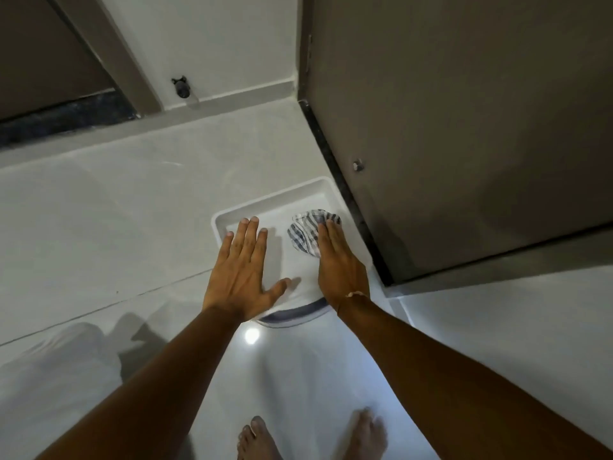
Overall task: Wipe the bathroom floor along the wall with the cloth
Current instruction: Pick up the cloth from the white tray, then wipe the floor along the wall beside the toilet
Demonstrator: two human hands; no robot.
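A crumpled blue-and-white striped cloth lies on a white shallow rimmed panel that sits on the glossy pale tiled floor. My right hand presses down on the cloth with fingers stretched over it, close to the dark skirting strip at the foot of the brown wall panel. My left hand rests flat and spread on the panel's left half, holding nothing. The part of the cloth under my right palm is hidden.
The brown wall panel with a small metal stud fills the right. A black doorstop sticks out of the white far wall. My bare feet stand on the floor at the bottom. A dark threshold runs at far left.
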